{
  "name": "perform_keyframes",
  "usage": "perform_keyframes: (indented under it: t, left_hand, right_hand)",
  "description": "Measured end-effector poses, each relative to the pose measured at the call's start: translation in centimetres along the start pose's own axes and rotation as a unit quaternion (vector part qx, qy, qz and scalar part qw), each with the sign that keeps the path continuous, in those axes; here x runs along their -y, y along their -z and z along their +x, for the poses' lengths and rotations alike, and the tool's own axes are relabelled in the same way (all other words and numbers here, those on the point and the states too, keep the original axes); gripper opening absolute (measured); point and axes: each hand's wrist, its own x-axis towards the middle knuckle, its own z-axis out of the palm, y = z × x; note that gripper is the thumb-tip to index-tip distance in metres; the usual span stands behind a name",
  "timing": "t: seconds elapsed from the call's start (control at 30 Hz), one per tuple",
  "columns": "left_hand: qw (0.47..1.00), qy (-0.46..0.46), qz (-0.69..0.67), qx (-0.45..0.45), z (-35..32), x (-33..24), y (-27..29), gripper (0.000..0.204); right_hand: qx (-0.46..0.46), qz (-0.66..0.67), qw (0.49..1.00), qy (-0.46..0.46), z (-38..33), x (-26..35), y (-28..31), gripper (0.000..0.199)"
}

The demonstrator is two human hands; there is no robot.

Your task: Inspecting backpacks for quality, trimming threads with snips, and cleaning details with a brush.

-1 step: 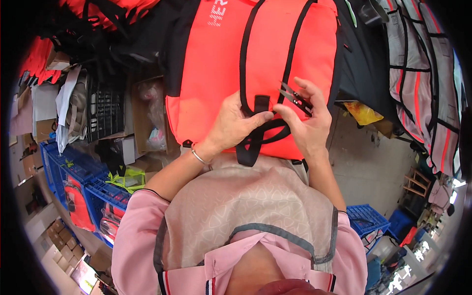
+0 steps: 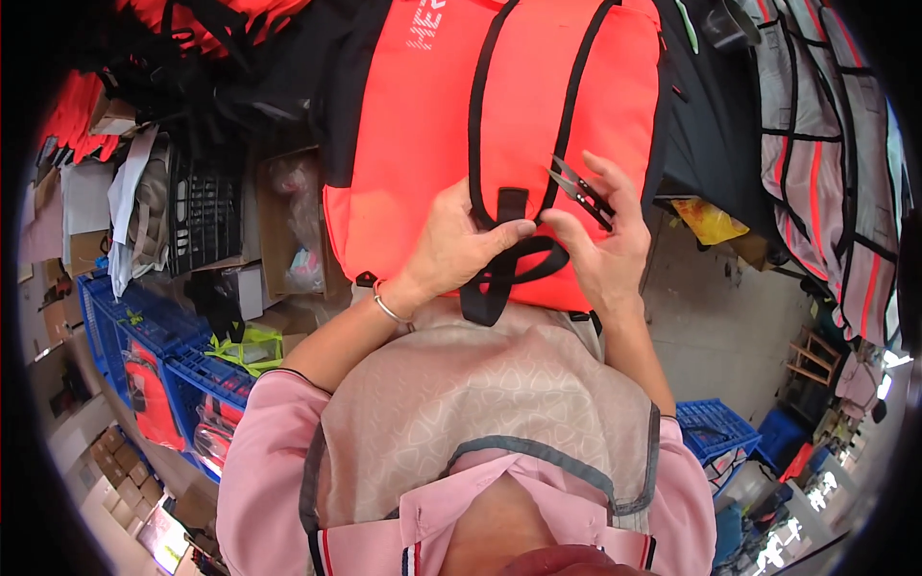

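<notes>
A bright coral-orange backpack (image 2: 413, 134) with black sides lies before me. Its shoulder strap (image 2: 523, 106), edged in black binding, runs down toward my hands. My left hand (image 2: 451, 245) grips the strap's lower end, thumb on top, beside a short black webbing tab (image 2: 512, 204); its other fingers are mostly hidden. Black webbing (image 2: 485, 300) hangs in a loop below the thumb. My right hand (image 2: 615, 250) holds small black-handled thread snips (image 2: 582, 192) against its fingers, blades pointing up and left, apart at the tips. Its thumb is close to the strap's right edge.
At left stand a black crate (image 2: 206, 216), a cardboard box (image 2: 279, 259) with plastic bags, and blue crates (image 2: 168, 336) holding wrapped orange items. Grey strap pieces (image 2: 807, 144) hang at right. A blue basket (image 2: 715, 427) sits on the floor behind my right arm.
My right hand has shifted slightly right, and the snips in it have moved a little with it. My left hand and the backpack are almost unchanged.
</notes>
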Motion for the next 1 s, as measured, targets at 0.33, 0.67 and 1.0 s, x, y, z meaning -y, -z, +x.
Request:
perform_keyframes:
  t: [0.33,0.67,1.0]
  left_hand:
    - [0.998,0.006,0.06,0.02,-1.4,-2.4,-1.1,0.023]
    - [0.994,-0.012,0.112,0.006,-1.3,-2.2,-1.2,0.026]
    - [0.989,-0.017,0.143,0.01,-1.1,-2.1,-1.0,0.026]
  right_hand:
    - [-0.006,-0.285,0.916,0.283,-1.1,0.1,2.6,0.033]
    - [-0.006,-0.302,0.904,0.302,-1.0,0.4,2.2,0.035]
    - [0.003,-0.339,0.89,0.305,-0.7,0.7,2.0,0.034]
